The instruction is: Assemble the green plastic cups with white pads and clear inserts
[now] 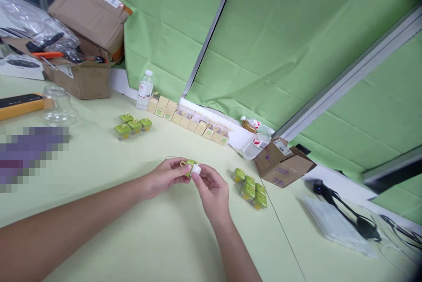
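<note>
My left hand [168,175] is closed around a small green-lidded box [189,166] with a pale loop on its left end. My right hand [213,189] pinches a small white rounded piece [195,169] against the box's right side. Whether the white piece sits in the box or only touches it, I cannot tell. Several similar clear boxes with green lids [249,188] stand grouped to the right of my right hand. Another group of green-lidded boxes [135,125] stands farther back on the left.
Small cardboard cartons [185,119] line the back of the table [158,238], some with raised flaps. Near them are a water bottle [145,91] and fallen bottles [258,143]. A cardboard box [281,163], plastic bags [336,225] and cables lie right; a tool-filled box [84,79] and glass jar [59,108] left.
</note>
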The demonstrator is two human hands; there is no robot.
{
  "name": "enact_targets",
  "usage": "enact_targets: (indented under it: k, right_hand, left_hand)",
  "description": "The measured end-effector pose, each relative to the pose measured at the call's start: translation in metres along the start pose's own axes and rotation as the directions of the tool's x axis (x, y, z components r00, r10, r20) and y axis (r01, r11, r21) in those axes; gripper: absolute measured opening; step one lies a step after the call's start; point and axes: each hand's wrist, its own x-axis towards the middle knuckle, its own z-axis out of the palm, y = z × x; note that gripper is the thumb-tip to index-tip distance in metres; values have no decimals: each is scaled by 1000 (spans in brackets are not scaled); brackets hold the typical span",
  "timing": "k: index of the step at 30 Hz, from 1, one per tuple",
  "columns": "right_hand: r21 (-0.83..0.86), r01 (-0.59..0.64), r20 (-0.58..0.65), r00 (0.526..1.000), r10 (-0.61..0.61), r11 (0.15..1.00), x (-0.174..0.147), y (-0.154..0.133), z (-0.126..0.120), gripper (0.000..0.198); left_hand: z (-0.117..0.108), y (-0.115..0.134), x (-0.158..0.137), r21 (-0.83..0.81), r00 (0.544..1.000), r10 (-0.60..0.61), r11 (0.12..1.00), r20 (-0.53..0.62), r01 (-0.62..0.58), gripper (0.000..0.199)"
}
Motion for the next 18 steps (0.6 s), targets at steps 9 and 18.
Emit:
enact_targets:
  k: [9,18]
  right_hand:
    - [30,-21,48,999,20,999,2,4,-5,25]
    - [40,-42,79,996,38,998,3,4,-7,26]
  left_hand:
    - [-2,-3,1,-25,1000,0,1000,-2,0,27]
    - [-4,-3,0,-6,1000,17,1000,1,-17,27]
